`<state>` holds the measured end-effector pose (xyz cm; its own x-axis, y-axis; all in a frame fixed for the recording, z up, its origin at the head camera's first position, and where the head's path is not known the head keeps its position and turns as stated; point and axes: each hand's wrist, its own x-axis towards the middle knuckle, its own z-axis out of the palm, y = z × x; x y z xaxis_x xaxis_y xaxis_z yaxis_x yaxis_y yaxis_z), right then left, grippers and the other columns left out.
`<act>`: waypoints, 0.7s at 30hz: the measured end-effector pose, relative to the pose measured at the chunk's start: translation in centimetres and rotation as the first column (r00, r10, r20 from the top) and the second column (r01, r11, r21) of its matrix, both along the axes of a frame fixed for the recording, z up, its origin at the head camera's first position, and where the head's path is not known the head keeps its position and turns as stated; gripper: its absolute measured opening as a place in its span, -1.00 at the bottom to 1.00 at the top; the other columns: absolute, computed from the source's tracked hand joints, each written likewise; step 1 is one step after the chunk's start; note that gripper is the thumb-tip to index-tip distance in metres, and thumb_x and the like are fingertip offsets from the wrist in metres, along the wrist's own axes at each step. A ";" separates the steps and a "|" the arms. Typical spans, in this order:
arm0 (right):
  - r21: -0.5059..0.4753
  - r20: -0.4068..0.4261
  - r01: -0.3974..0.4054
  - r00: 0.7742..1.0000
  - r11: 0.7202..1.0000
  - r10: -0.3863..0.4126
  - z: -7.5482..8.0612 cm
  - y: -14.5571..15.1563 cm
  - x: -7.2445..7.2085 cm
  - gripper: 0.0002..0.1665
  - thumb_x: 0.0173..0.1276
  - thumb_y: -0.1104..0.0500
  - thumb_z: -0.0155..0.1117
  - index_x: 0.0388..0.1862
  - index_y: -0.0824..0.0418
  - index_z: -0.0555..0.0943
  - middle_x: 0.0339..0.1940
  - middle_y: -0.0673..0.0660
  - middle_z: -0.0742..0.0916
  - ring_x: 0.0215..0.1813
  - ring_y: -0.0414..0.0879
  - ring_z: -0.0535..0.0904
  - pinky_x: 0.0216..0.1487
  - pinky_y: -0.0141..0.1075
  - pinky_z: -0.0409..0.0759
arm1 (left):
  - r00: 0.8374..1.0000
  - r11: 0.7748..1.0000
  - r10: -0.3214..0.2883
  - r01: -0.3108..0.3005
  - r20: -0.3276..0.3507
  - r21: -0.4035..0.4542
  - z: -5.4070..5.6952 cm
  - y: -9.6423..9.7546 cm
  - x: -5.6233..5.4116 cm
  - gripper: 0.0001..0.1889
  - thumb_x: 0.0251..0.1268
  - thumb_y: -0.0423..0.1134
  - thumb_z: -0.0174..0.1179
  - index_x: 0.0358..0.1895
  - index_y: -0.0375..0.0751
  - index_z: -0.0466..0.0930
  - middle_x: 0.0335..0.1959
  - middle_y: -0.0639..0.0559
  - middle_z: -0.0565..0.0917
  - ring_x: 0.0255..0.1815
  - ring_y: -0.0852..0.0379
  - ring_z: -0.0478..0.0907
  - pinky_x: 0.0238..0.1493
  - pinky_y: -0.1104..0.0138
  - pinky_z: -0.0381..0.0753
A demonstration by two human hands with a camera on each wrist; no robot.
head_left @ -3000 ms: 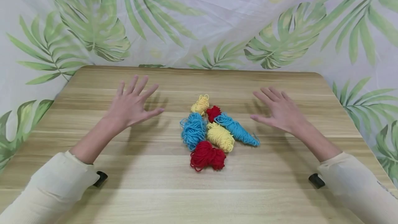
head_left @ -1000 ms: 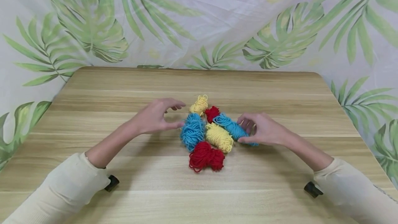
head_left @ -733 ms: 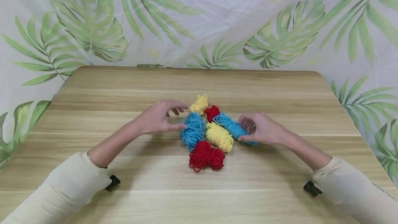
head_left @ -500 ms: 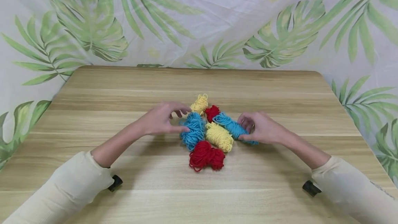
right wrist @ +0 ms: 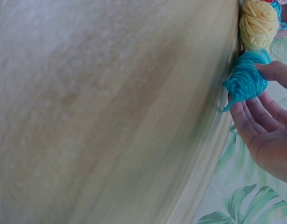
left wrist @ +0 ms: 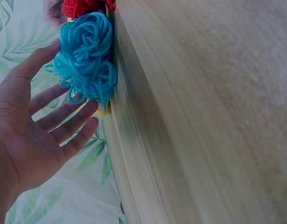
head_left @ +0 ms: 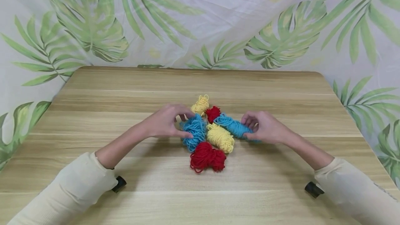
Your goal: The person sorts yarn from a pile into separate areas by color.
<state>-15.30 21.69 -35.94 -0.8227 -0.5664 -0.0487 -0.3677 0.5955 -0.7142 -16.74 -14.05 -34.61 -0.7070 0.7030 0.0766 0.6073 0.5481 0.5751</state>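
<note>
In the head view, a thick blue skein of yarn (head_left: 195,133) lies left of centre on the table, loose loops at its ends. My left hand (head_left: 167,122) is at its left side, the thumb against the near part and the fingertips at the far end. In the left wrist view, those fingers (left wrist: 68,128) are spread and nearly straight beside the yarn. My right hand (head_left: 265,127) holds the right end of a longer, slimmer blue skein (head_left: 232,126). In the right wrist view, its thumb lies on the slim blue skein (right wrist: 248,77), with curled fingers on the other side.
Between the blue skeins lies a yellow skein (head_left: 220,138), with a red skein (head_left: 207,157) in front. A smaller yellow bundle (head_left: 200,105) and a small red bundle (head_left: 214,114) lie behind. The wooden table (head_left: 200,200) meets a leaf-print cloth (head_left: 225,20) at its far edge.
Both hands have come inward from wide apart to the yarn. My left hand has edged right onto the thick blue skein, and my right hand has taken hold of the slim one.
</note>
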 end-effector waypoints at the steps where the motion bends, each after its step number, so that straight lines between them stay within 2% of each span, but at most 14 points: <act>1: -0.001 0.001 0.002 1.000 1.000 -0.002 0.0 0.0 0.0 -0.70 0.18 0.38 0.53 -0.14 0.34 0.62 -0.27 0.12 0.73 -0.18 -0.05 0.66 -0.17 -0.26 0.72 | 1.000 1.000 -0.004 0.004 0.000 -0.001 0.0 0.0 0.0 -0.38 0.09 -0.04 0.59 0.17 -0.33 0.68 0.07 -0.14 0.74 -0.06 -0.02 0.69 -0.13 0.14 0.73; 10: -0.008 0.012 0.023 1.000 1.000 -0.023 0.3 0.4 -0.1 -0.69 0.19 0.39 0.52 -0.12 0.36 0.61 -0.25 0.13 0.72 -0.16 -0.03 0.65 -0.17 -0.28 0.71 | 0.997 0.998 -0.068 0.068 -0.046 -0.004 -0.4 0.2 -0.2 -0.47 0.04 -0.14 0.63 0.04 -0.37 0.72 -0.01 -0.15 0.75 -0.14 0.00 0.70 -0.12 0.14 0.74; 21: -0.019 0.017 0.059 0.998 0.998 -0.058 0.6 1.5 -0.2 -0.68 0.21 0.41 0.50 -0.09 0.38 0.60 -0.21 0.16 0.72 -0.11 0.01 0.65 -0.16 -0.29 0.71 | 0.997 0.997 -0.076 0.075 -0.035 -0.017 -1.0 0.5 -0.2 -0.51 0.04 -0.23 0.63 0.02 -0.40 0.71 -0.04 -0.16 0.76 -0.09 -0.01 0.69 -0.03 0.15 0.72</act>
<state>-15.50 23.20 -35.35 -0.8536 -0.5183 -0.0520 -0.3207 0.6017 -0.7315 -16.98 -13.52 -35.58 -0.6490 0.7555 0.0893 0.6669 0.5086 0.5446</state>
